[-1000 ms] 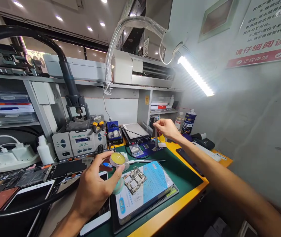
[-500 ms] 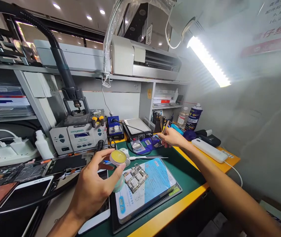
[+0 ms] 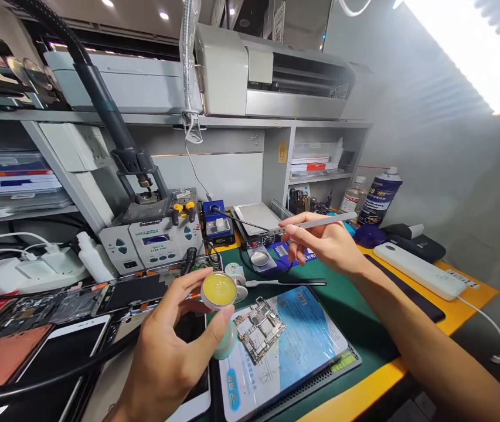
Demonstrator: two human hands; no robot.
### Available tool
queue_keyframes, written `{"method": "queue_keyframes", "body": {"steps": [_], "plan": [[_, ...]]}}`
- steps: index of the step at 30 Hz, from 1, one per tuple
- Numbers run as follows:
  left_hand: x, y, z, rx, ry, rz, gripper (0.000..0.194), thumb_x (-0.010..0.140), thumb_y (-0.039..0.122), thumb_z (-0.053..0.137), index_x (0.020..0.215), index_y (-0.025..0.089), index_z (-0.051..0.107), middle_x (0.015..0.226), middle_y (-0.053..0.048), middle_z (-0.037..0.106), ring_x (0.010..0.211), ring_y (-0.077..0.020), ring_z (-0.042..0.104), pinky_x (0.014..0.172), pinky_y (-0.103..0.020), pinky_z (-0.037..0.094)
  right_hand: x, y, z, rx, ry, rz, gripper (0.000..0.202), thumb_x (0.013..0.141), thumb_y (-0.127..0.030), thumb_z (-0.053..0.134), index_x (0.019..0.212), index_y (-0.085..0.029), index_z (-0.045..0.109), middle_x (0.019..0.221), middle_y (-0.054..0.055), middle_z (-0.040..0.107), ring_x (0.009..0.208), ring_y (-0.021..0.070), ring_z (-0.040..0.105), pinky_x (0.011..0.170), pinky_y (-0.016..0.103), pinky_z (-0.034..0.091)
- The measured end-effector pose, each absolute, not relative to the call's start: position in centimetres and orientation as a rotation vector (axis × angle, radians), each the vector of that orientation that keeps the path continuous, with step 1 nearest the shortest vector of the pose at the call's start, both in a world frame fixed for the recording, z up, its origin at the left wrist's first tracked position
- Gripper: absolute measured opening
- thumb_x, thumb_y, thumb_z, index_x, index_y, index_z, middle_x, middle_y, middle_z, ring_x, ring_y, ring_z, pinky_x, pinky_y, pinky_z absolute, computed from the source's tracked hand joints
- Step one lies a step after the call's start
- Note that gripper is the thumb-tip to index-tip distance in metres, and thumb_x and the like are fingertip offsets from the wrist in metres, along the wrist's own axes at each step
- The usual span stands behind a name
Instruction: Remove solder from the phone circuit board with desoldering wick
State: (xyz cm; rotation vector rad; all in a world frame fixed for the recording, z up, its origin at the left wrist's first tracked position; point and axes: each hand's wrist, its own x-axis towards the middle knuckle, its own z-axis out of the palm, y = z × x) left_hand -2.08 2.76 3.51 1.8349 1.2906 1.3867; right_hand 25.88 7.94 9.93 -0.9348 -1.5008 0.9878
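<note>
Between its thumb and fingers, my left hand (image 3: pixel 177 346) holds a small round tin of yellow paste (image 3: pixel 219 289), tilted so its surface faces me. Below and right of the tin, a circuit board (image 3: pixel 259 329) lies on a blue and white box (image 3: pixel 305 351). My right hand (image 3: pixel 320 243) grips a thin metal tool (image 3: pixel 320 221) over the back of the green mat, its tip pointing left. Beneath the tin is a pale green round container (image 3: pixel 227 346), partly hidden by my left hand.
A brush (image 3: pixel 293 282) lies behind the box. A soldering station (image 3: pixel 155 243), a blue iron holder (image 3: pixel 218 223) and a heating plate (image 3: pixel 256 218) stand at the back. Phones (image 3: pixel 34 363) cover the left. A spray can (image 3: pixel 379 196) and white power bank (image 3: pixel 417 271) are right.
My right hand has come away from the tool holders at the back, and the thin tool now shows lengthwise in it. The left hand still holds the tin. The view has shifted closer.
</note>
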Motion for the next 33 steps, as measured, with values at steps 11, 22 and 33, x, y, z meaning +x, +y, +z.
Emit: {"method": "queue_keyframes", "body": {"steps": [11,22,33], "plan": [[-2.7,2.7,3.0,2.089,1.260,1.374,0.045,0.092,0.027,0.071,0.135,0.033,0.058,0.133,0.001,0.074,0.119,-0.0202,0.074,0.093,-0.024,0.064,25.1,6.1,8.6,-0.793,-1.415,1.315,0.023,0.088,-0.038,0.086,0.107,-0.026,0.085,0.056,-0.001,0.074,0.049,0.0141,0.071,0.042,0.017,0.050],[-1.8,1.8,3.1,2.143,1.268,1.517,0.050,0.091,0.019,0.069,0.138,0.031,0.056,0.135,-0.003,0.071,0.122,-0.0210,0.071,0.099,-0.029,0.062,24.7,5.2,8.4,-0.781,-1.529,1.388,0.017,0.081,-0.029,0.090,0.099,-0.031,0.090,0.078,0.005,0.081,0.056,0.0177,0.075,0.049,0.022,0.058],[-1.0,1.5,3.5,2.085,1.267,1.606,0.044,0.090,0.020,0.067,0.132,0.029,0.058,0.128,-0.003,0.072,0.116,-0.0214,0.072,0.100,-0.034,0.061,24.5,4.2,9.3,-0.809,-1.753,1.058,0.012,0.085,-0.029,0.087,0.095,-0.035,0.090,0.080,0.004,0.081,0.055,0.0167,0.072,0.051,0.023,0.062]]}}
